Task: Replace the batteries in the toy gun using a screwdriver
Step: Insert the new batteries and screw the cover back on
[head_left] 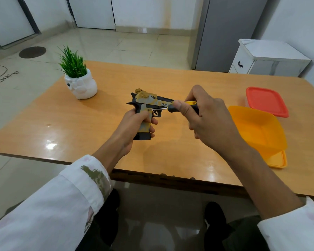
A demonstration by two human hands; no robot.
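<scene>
A yellow, grey and black toy gun [149,103] is held upright above the middle of the wooden table [83,124], its barrel pointing right. My left hand [134,125] grips its handle from the left. My right hand [201,116] holds a screwdriver [172,107] with a black and yellow handle, thumb along the grip. The thin metal shaft points left and its tip touches a screw on the gun's side just above the handle. No batteries are in sight.
An open orange plastic container [257,129] stands at the right on its lid, with a red-lidded box [266,100] behind it. A white pot with a green plant [78,78] stands at the back left. A white cabinet [268,58] stands beyond the table.
</scene>
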